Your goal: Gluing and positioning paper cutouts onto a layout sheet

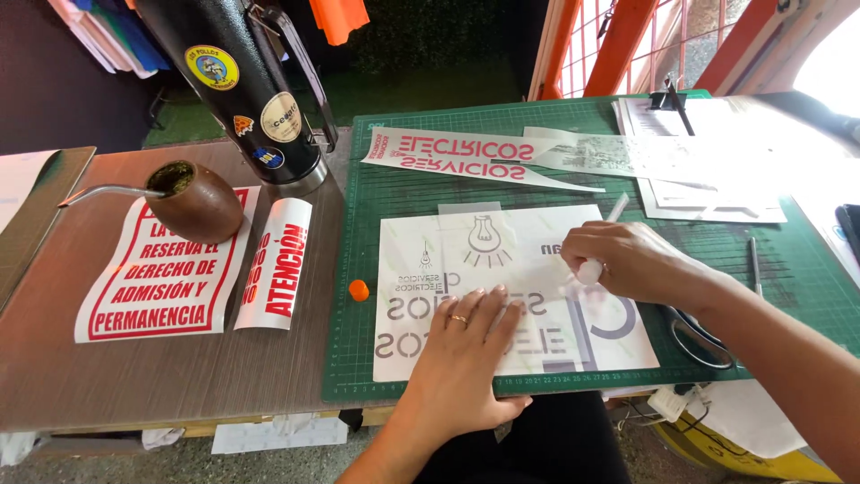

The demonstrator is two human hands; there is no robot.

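My left hand lies flat, fingers together, pressing on a white vinyl sheet with grey mirrored letters and a light-bulb drawing. The sheet rests on a green cutting mat. My right hand grips a white pen-like tool, its tip down on the sheet's right part, near a large grey curved letter. A ring shows on my left hand.
Red-lettered vinyl strips and paper sheets lie at the mat's far side. Scissors and a thin metal tool sit right. A small orange ball, red-and-white signs, a brown gourd cup with straw and a black thermos stand left.
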